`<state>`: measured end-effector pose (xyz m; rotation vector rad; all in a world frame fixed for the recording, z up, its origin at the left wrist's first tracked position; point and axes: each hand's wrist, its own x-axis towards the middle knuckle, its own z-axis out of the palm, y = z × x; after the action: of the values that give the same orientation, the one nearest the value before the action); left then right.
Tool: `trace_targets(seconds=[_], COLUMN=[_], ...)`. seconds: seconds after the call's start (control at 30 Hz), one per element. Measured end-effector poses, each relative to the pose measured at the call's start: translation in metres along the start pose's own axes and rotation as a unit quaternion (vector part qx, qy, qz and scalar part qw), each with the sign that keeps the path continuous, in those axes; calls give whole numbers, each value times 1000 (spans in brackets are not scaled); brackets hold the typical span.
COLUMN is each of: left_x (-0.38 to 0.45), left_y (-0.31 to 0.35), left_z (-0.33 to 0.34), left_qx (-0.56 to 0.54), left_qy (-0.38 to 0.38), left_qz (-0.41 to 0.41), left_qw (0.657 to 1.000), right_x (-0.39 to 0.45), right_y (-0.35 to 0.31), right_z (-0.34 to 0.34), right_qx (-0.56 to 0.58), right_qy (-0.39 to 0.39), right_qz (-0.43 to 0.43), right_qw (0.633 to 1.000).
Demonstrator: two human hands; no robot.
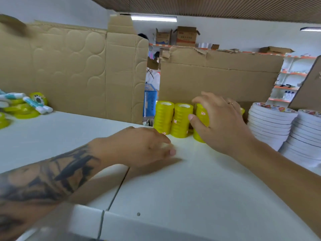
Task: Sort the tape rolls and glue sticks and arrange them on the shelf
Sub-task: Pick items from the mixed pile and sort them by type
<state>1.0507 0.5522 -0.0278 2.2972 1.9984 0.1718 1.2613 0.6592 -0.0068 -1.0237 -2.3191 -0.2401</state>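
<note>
The right hand [220, 119] curls around a yellow tape stack [201, 124], upright on the white shelf [156, 188] beside two more stacks [173, 119]. The left hand [139, 145] rests on the shelf, fingers relaxed, holding nothing.

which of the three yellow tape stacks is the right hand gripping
The rightmost yellow stack, nearest the white tape rolls; the right hand wraps around it, while the other two stand untouched to its left.

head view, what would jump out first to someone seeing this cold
The bright yellow tape stacks standing upright mid-shelf against the cardboard sheet, with the right hand wrapped round the rightmost one. The left hand hovers low over the white shelf. White tape stacks rise at the right; loose rolls and glue sticks lie far left.
</note>
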Motion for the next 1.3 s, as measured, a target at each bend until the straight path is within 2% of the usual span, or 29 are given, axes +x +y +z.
trace_targets(seconds=[0.1, 0.23, 0.3, 0.57, 0.73, 0.87, 1.03, 1.3], left_x=[-12, -34, -52, -138, -152, -159, -164, -174], left_y=[-20, -73, -111, -276, -351, -379, -388, -395], left_z=[-14, -32, -41, -82, -102, -110, -106, -107], left_qx=[-46, -5, -5, 17, 18, 35, 52, 166], left_qy=[16, 1, 6, 46, 32, 14, -25, -57], left_qz=[-20, -33, -43, -86, -80, -69, -42, -82], left_qw=[999, 999, 999, 995, 996, 997, 997, 981], right_x=[3, 15, 26, 92, 124, 142, 137, 118], right_y=[-32, -86, -120, -260, -322, -355, -378, -374], right_z=[-2, 4, 14, 61, 95, 121, 146, 157], right_qx=[-14, 3, 32, 13, 23, 36, 91, 130], right_qy=[-66, -131, -148, -191, -209, -223, -203, -237], right_qz=[-43, -50, -30, -33, -22, -5, 7, -2], right_qw=[997, 990, 988, 981, 977, 974, 975, 963])
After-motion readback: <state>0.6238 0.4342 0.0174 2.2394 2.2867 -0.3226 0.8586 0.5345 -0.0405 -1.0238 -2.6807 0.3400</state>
